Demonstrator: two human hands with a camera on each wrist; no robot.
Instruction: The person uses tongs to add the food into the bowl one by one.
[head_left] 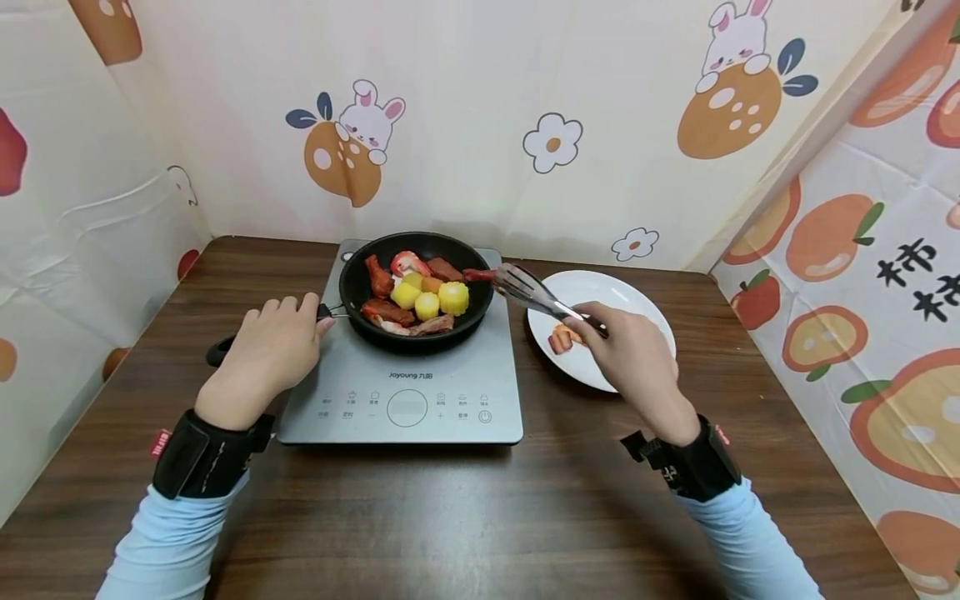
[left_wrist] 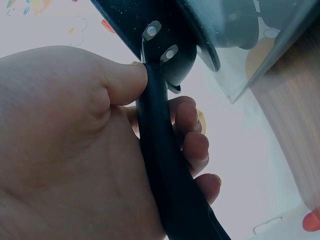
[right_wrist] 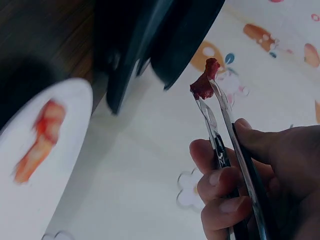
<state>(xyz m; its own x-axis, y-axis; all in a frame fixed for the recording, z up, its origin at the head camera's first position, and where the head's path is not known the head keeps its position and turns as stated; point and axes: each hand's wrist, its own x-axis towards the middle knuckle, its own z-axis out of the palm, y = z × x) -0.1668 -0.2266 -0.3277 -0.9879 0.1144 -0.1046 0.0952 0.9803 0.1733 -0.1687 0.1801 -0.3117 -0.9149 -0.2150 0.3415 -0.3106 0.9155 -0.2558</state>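
My left hand (head_left: 266, 358) grips the black handle (left_wrist: 162, 150) of a frying pan (head_left: 405, 344), fingers wrapped around it and thumb along its top. The pan is over the induction cooker and holds a drumstick (head_left: 379, 279), several corn pieces (head_left: 453, 297), brown meat slices (head_left: 388, 312) and a red-and-white piece (head_left: 408, 263). With curled fingers my right hand (head_left: 637, 354) holds metal tongs (head_left: 525, 287). Their tips pinch a small dark red meat piece (right_wrist: 204, 82), which overlaps the pan's right rim in the head view.
A white plate (head_left: 600, 287) stands right of the cooker, bearing an orange-red food piece (right_wrist: 42, 140). The silver induction cooker (head_left: 330, 408) has touch controls along its front. Patterned cloth walls (head_left: 465, 167) border the brown wooden table (head_left: 420, 517) at back and sides.
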